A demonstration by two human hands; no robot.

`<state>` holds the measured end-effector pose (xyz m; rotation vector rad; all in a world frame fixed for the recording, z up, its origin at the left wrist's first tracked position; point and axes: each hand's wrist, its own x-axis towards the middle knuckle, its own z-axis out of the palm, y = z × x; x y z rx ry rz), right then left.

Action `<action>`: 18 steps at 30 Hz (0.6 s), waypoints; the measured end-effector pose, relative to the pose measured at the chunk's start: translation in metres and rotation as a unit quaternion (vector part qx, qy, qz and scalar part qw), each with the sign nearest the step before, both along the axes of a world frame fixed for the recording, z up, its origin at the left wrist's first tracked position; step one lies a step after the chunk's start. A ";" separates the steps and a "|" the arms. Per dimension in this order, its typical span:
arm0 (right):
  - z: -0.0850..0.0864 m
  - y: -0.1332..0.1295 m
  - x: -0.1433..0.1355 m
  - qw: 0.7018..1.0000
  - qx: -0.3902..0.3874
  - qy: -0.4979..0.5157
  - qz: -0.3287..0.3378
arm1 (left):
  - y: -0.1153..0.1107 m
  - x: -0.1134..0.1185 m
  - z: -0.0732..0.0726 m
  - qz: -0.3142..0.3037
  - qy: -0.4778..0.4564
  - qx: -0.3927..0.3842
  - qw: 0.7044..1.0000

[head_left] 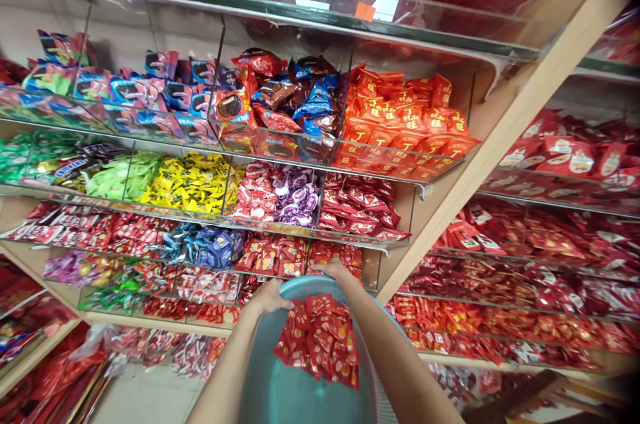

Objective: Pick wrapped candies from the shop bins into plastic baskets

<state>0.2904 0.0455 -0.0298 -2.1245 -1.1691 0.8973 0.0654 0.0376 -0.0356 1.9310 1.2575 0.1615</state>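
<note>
A teal plastic basket (295,392) is tilted in front of me, its far rim up against the lower shelves. Inside it, toward the far end, lies a pile of small red candy packets (323,337). My left hand (270,296) grips the rim on the left, thumb over the inner side. At the far rim is my right hand (333,269), its fingers bent over the edge and partly hidden. Just beyond the hands, red packets (274,255) with orange prints fill a shelf compartment, and similar red packets (336,252) lie in the compartment to its right.
Clear-fronted shelves hold yellow sweets (193,181), blue packets (205,245), purple sweets (299,196) and orange-red packets (400,111). A slanting wooden upright (493,137) separates these from another rack of red packets (520,231). Tiled floor (150,391) shows at lower left; brown wooden bars (540,394) stand at lower right.
</note>
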 end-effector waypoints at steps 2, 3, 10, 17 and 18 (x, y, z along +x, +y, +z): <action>0.000 -0.003 0.000 1.000 -0.007 0.031 -0.001 | 0.000 0.000 -0.001 -0.006 -0.001 0.001 1.000; 0.001 -0.004 0.000 0.999 -0.001 0.044 -0.005 | 0.001 0.000 -0.001 -0.008 -0.003 0.002 1.000; 0.015 -0.016 0.001 0.983 0.123 0.124 -0.055 | 0.000 0.001 -0.001 -0.009 -0.006 0.000 1.000; 0.033 -0.057 0.009 0.905 0.303 0.294 -0.048 | 0.000 0.001 -0.004 0.006 -0.022 -0.014 1.000; 0.031 -0.066 0.010 0.896 0.313 0.314 -0.038 | 0.000 0.001 -0.004 0.004 -0.024 -0.018 1.000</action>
